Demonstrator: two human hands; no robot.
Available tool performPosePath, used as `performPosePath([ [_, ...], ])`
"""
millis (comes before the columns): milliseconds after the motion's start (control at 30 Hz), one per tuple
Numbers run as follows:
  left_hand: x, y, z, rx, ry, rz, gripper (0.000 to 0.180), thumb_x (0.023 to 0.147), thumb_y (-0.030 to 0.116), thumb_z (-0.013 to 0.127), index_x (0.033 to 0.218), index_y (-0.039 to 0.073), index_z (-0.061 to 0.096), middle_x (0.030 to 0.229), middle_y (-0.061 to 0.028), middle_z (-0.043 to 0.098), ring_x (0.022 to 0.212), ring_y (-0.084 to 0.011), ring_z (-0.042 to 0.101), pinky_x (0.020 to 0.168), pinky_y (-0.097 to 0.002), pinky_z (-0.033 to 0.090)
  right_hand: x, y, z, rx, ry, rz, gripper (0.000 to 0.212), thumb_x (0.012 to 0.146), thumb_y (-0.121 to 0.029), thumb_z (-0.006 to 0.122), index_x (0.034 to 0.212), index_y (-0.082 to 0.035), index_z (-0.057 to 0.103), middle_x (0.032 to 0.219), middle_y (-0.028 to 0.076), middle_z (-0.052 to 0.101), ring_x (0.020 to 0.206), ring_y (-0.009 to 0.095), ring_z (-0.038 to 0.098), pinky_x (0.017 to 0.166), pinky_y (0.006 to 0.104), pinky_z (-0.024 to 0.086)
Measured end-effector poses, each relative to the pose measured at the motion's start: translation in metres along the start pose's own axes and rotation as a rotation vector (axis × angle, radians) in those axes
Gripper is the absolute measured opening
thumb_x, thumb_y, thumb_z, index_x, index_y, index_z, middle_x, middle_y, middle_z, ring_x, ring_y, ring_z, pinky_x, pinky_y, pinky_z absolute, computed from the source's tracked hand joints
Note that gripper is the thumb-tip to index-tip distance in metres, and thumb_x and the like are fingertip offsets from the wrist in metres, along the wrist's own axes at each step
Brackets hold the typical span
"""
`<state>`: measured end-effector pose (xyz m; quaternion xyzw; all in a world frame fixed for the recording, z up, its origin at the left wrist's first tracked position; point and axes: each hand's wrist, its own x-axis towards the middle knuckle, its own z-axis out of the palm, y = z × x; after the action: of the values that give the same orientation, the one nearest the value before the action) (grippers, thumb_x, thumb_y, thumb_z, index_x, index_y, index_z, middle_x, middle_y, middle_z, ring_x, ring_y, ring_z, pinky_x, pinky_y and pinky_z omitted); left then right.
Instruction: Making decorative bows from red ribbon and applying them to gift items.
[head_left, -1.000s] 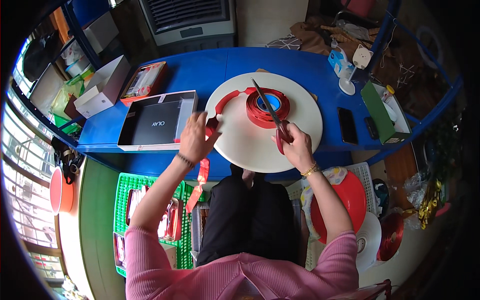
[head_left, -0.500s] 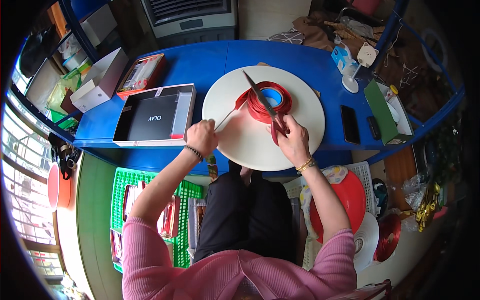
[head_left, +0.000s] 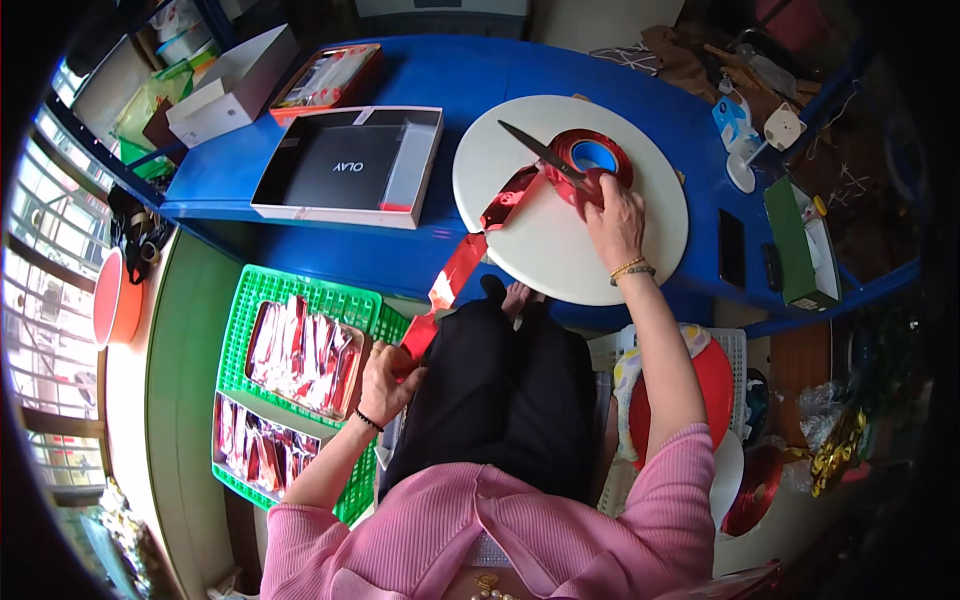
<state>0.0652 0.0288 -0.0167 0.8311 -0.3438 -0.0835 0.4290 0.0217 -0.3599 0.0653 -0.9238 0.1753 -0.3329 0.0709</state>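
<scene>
My left hand is low on the left, beside my knee, its fingers closed on the end of a shiny red ribbon. The strip runs slightly twisted up over the edge of a round cream-coloured board to a red ribbon roll with a blue core, lying on the board. In my right hand is a pair of scissors with red handles, gripped next to the roll. Their dark blades look closed and point to the far left, above the ribbon.
The blue table bears an open shallow box, a phone and a green box. Down on the left, a green basket carries trays of shiny red strips. A red round thing lies right of my legs.
My left hand has moved down and left from the board to beside my knee, drawing out a long length of ribbon. The scissors stay in my right hand, and the view has shifted.
</scene>
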Motion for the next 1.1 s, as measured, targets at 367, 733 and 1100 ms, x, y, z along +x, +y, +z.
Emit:
performPosePath([
  [367,0.092,-0.021,0.024,-0.164,-0.048,0.116,0.063,0.081,0.029,0.068,0.127,-0.002,0.039,0.117,-0.0167,0.054,0.096,-0.0168,0.056,0.085,-0.0348,0.045,0.011,0.022,0.005,-0.033,-0.098,0.009,0.031,0.074,-0.012,0.065,0.097,-0.006,0.046,0.087,0.017,0.06,0.086,0.038,0.055,0.078,0.0458,0.043],
  [733,0.121,-0.009,0.047,-0.777,-0.557,-0.239,0.013,0.087,0.013,0.06,0.084,0.001,0.061,0.075,0.0006,0.059,0.069,-0.0059,0.052,0.064,-0.0225,0.042,0.021,0.025,0.003,-0.008,-0.148,0.085,0.03,0.078,-0.021,0.066,0.093,-0.006,0.044,0.083,0.019,0.06,0.08,0.042,0.055,0.07,0.0503,0.042],
  [1100,0.131,0.005,0.007,-0.789,-0.455,-0.294,0.013,0.088,0.01,0.057,0.092,-0.001,0.063,0.081,-0.0022,0.065,0.076,-0.008,0.058,0.073,-0.0236,0.045,-0.099,-0.041,-0.058,0.929,-0.749,0.407,0.005,0.085,-0.004,0.055,0.086,-0.003,0.05,0.073,0.003,0.054,0.065,0.009,0.053,0.059,0.0232,0.046],
])
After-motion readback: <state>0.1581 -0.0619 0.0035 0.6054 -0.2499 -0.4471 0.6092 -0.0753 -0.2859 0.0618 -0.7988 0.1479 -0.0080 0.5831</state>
